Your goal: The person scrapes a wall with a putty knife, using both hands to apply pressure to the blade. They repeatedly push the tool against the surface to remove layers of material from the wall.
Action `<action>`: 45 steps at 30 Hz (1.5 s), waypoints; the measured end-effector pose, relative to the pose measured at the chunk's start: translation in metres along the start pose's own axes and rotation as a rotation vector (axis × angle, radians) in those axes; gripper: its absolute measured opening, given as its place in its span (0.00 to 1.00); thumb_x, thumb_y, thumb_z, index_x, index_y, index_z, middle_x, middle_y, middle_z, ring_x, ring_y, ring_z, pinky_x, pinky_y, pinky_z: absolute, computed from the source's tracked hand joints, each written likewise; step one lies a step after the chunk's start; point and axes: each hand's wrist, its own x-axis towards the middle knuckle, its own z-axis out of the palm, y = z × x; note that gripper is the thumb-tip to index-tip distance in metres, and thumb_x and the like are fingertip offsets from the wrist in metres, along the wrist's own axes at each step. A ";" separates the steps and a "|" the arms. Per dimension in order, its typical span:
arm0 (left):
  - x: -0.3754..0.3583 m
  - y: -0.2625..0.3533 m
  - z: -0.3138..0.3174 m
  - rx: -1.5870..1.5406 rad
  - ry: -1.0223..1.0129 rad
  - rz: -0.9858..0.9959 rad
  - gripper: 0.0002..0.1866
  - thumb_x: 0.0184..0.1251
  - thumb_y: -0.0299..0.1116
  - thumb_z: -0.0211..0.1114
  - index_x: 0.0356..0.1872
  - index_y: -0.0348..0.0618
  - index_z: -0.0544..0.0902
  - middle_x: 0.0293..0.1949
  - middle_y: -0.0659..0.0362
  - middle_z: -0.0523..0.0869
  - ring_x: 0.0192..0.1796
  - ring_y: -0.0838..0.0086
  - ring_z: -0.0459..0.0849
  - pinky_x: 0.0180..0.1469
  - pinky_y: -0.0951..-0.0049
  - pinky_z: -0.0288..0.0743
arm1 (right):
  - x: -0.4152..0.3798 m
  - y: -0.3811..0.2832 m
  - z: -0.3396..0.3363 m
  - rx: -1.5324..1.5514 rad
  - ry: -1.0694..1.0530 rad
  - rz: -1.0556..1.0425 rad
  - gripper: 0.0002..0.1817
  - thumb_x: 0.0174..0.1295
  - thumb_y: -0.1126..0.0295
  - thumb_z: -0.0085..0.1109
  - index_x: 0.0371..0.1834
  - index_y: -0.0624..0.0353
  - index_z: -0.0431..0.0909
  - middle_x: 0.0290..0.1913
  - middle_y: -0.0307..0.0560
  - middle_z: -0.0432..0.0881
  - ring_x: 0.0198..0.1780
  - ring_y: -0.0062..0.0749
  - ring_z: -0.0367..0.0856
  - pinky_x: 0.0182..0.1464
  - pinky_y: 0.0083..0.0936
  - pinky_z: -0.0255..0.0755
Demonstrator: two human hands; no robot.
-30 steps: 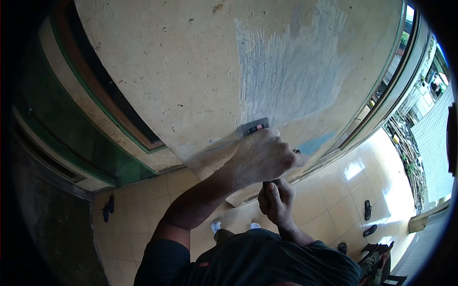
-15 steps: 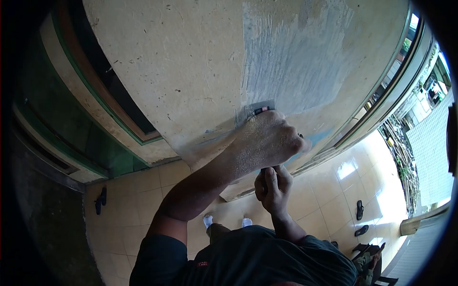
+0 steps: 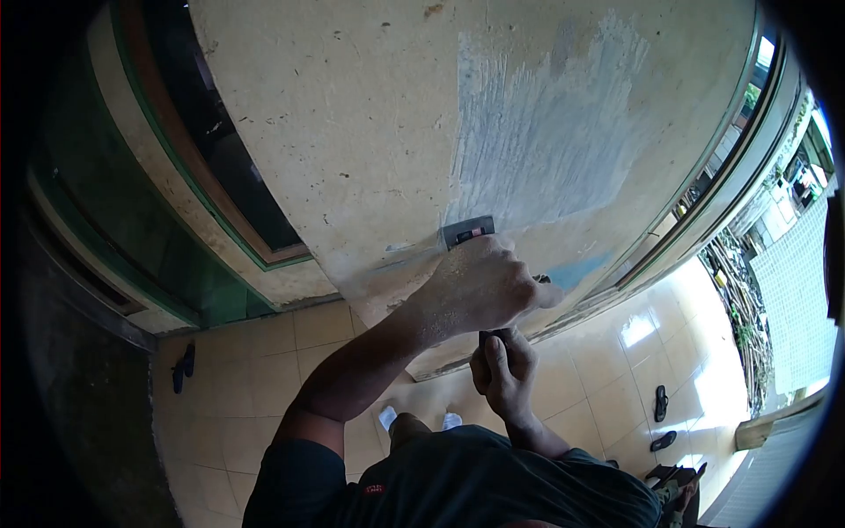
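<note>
My left hand [image 3: 480,282] is closed around a putty knife [image 3: 469,231], whose broad metal blade lies at the wall [image 3: 352,132]. A dark end pokes out of the fist on its right side. Pale dust coats the back of this hand and wrist. The blade is at the lower left edge of a grey-white filler patch [image 3: 546,141] with streaky marks. Just below, my right hand [image 3: 504,374] is closed with the thumb on top. It grips something dark that shows only as a small tip, so its kind cannot be made out.
A green-framed window or door opening [image 3: 238,194] stands to the left. Sandals [image 3: 661,403] lie on the tiled floor [image 3: 598,396] at right, with another pair [image 3: 183,368] at far left. Part of a seated person [image 3: 682,493] shows at lower right. A blue smear [image 3: 576,268] marks the lower wall.
My left hand and the putty knife have moved down and left along the wall, and more of the blade shows. My right hand has dropped slightly in view, still closed. The camera view has shifted a little.
</note>
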 end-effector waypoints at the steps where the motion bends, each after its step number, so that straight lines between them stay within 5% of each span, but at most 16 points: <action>1: -0.001 0.000 -0.001 0.046 0.000 0.017 0.09 0.57 0.31 0.66 0.26 0.49 0.72 0.09 0.62 0.69 0.14 0.78 0.74 0.18 0.75 0.69 | 0.002 0.000 0.002 -0.008 0.018 -0.013 0.16 0.72 0.64 0.43 0.47 0.70 0.69 0.17 0.35 0.64 0.10 0.13 0.57 0.13 0.13 0.48; 26: 0.005 -0.011 -0.019 0.076 0.020 0.090 0.07 0.59 0.33 0.64 0.25 0.47 0.75 0.11 0.60 0.73 0.14 0.78 0.74 0.19 0.72 0.72 | 0.019 0.007 0.015 0.074 0.025 -0.057 0.20 0.71 0.61 0.44 0.55 0.66 0.67 0.14 0.34 0.61 0.09 0.14 0.55 0.11 0.13 0.48; 32: 0.015 -0.015 -0.024 0.023 -0.080 0.081 0.06 0.57 0.32 0.65 0.26 0.46 0.77 0.12 0.60 0.76 0.15 0.78 0.78 0.18 0.74 0.71 | 0.020 -0.011 0.013 0.004 0.010 -0.024 0.19 0.71 0.61 0.44 0.54 0.66 0.67 0.16 0.34 0.63 0.11 0.13 0.56 0.11 0.13 0.48; 34: 0.027 -0.022 -0.028 -0.009 0.165 0.135 0.08 0.57 0.32 0.64 0.22 0.47 0.74 0.10 0.61 0.72 0.13 0.78 0.73 0.17 0.74 0.68 | 0.030 -0.019 0.018 -0.033 0.068 -0.106 0.19 0.71 0.61 0.43 0.53 0.68 0.67 0.16 0.35 0.64 0.10 0.14 0.55 0.11 0.13 0.48; 36: 0.020 -0.017 -0.027 0.026 0.170 0.132 0.09 0.57 0.32 0.64 0.21 0.48 0.74 0.09 0.61 0.70 0.12 0.78 0.72 0.17 0.74 0.69 | 0.025 -0.015 0.019 -0.013 0.063 -0.104 0.19 0.71 0.60 0.44 0.52 0.68 0.67 0.15 0.35 0.64 0.10 0.14 0.55 0.11 0.14 0.47; 38: 0.005 -0.006 -0.014 -0.021 -0.016 0.066 0.08 0.57 0.31 0.64 0.22 0.48 0.75 0.09 0.61 0.71 0.13 0.78 0.75 0.17 0.73 0.71 | 0.003 -0.005 0.015 -0.052 0.051 -0.025 0.19 0.71 0.60 0.43 0.50 0.67 0.67 0.15 0.35 0.63 0.10 0.14 0.56 0.12 0.14 0.48; 39: 0.002 -0.007 -0.012 0.055 0.100 0.131 0.07 0.58 0.31 0.63 0.23 0.48 0.75 0.09 0.62 0.72 0.13 0.79 0.75 0.17 0.73 0.71 | 0.001 -0.004 0.018 -0.034 0.106 0.030 0.17 0.71 0.60 0.44 0.47 0.66 0.69 0.14 0.34 0.63 0.09 0.14 0.56 0.11 0.14 0.48; 45: 0.019 -0.016 -0.014 0.046 0.058 0.108 0.07 0.60 0.31 0.63 0.24 0.47 0.76 0.10 0.62 0.73 0.14 0.79 0.76 0.18 0.74 0.71 | 0.024 -0.004 0.002 -0.027 0.088 0.018 0.17 0.71 0.61 0.44 0.47 0.67 0.69 0.15 0.34 0.63 0.10 0.14 0.57 0.11 0.15 0.49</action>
